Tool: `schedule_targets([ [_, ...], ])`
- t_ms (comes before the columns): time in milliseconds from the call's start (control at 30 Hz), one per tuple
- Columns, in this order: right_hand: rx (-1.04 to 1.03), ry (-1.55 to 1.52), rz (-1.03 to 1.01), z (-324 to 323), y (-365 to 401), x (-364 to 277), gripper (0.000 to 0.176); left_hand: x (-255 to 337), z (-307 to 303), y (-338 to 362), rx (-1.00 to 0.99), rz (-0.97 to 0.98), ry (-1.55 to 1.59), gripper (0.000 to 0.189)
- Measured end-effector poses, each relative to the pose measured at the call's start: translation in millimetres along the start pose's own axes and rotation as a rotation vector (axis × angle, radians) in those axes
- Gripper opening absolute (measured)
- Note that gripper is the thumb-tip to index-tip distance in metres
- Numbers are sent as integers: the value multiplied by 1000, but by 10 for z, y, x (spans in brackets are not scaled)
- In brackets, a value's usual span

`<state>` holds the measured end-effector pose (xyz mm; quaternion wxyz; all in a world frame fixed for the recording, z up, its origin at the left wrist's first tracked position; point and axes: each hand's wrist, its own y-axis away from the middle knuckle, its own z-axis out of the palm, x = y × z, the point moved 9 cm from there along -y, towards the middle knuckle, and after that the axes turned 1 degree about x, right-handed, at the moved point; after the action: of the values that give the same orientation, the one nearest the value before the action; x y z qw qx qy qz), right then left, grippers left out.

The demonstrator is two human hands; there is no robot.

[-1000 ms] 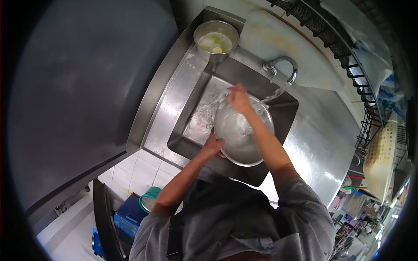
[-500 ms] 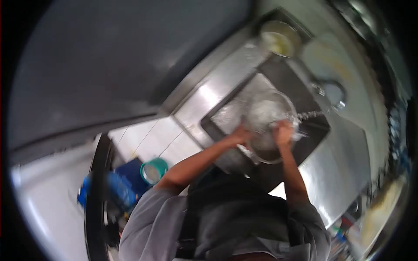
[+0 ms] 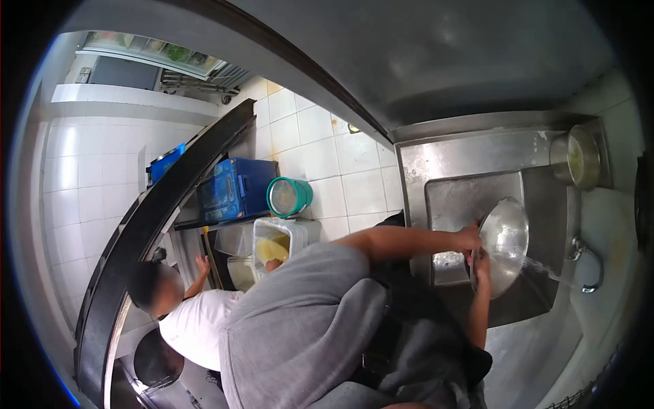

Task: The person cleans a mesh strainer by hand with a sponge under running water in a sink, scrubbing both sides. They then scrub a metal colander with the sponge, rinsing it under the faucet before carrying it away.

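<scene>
A large shiny metal bowl (image 3: 506, 238) is held tilted on its side above the sink (image 3: 470, 191). My left hand (image 3: 469, 238) is closed on the bowl's near rim. Just beside it, my right hand (image 3: 481, 262) also grips the rim, its fingers partly hidden. Water streams from the curved tap (image 3: 593, 279) toward the bowl's far side. The bowl's inner face looks wet and holds nothing that I can make out.
A metal pot (image 3: 579, 157) stands at the sink's back corner. To the left are a green bucket (image 3: 289, 197), a blue crate (image 3: 238, 189) and a white tub (image 3: 300, 235) with yellow contents. Another person (image 3: 197, 327) in a white shirt reaches toward the tub, close to my left side.
My view has swung left, bringing the other person and floor containers into sight. The bowl, earlier lower in the sink with clear, blurred contents or water, is now tipped on its side.
</scene>
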<state>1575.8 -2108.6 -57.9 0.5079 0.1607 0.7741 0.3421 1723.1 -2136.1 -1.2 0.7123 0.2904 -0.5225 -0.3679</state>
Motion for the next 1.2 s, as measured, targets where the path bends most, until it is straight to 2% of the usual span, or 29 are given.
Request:
schedule_targets([
  [67,-103,-73,-14,133,150,-279,43,217,133,-27,-238,325,-377,43],
  [100,-128,-13,-36,105,442,-714,42,165,99,-178,-471,575,-583,41],
  [133,-149,166,-111,33,607,-881,42,1,92,-169,-702,827,-791,40],
  [167,-170,342,-190,-11,742,-979,43,-70,-57,-296,-669,760,-610,15],
  [200,-188,516,-268,-20,877,-1114,45,-199,-168,-530,-549,385,-401,24],
  [233,-94,799,-254,-106,954,-1208,46,-415,-214,-666,-423,13,-189,33],
  [267,-100,809,-313,-157,952,-1183,44,-650,-233,-654,-289,-355,16,43],
  [333,-110,837,-440,-384,860,-1118,40,-375,-242,-375,-130,-322,-47,61],
  [367,-49,827,-413,-573,843,-1257,35,-276,-269,-263,-49,-305,-71,71],
  [400,10,796,-333,-709,919,-1527,31,-39,-432,-318,191,36,-421,77],
  [467,-13,542,-412,-931,934,-1720,30,430,-330,-39,666,763,-1088,89],
  [500,-14,455,-451,-1001,912,-1779,29,660,-189,168,536,954,-1123,76],
  [533,-5,369,-478,-1128,905,-1822,28,758,-121,130,247,820,-1060,69],
  [600,451,711,-756,-1598,754,-1617,30,727,335,114,-389,536,-910,59],
  [633,201,449,-482,-1503,771,-1982,40,802,393,82,-287,753,-661,48],
  [667,396,336,-415,-1606,746,-1943,46,778,435,7,-283,661,-567,42],
  [700,593,401,-329,-1566,803,-1926,50,797,427,-28,-132,783,-444,42],
  [733,764,657,-464,-1319,966,-2168,53,737,424,-142,-118,591,-534,34],
  [767,769,798,-641,-1014,910,-2096,54,813,419,-42,-40,519,-552,35],
  [800,693,868,-693,-699,1050,-2194,52,677,340,-189,-37,529,-624,38],
  [833,648,821,-810,-538,1266,-2448,47,691,284,-127,-73,693,-503,40],
  [900,873,537,-679,-1137,1162,-2067,44,938,270,213,71,630,-497,41],
  [933,966,385,-627,-1367,1027,-1819,42,961,206,275,70,682,-481,42],
  [967,898,78,-374,-1754,758,-1279,41,976,126,337,81,733,-463,43],
  [1000,807,-230,-125,-1989,568,-687,41,946,46,341,82,684,-397,42],
  [1067,711,-872,36,-1763,530,-44,40,916,-56,327,86,590,-271,40],
  [1100,766,-818,76,-1681,489,212,39,916,-60,334,105,593,-184,40],
  [1167,865,-698,166,-1524,434,662,37,793,-139,204,110,550,-208,42],
  [1200,893,-558,114,-1569,560,365,36,744,-166,149,116,527,-221,43],
])
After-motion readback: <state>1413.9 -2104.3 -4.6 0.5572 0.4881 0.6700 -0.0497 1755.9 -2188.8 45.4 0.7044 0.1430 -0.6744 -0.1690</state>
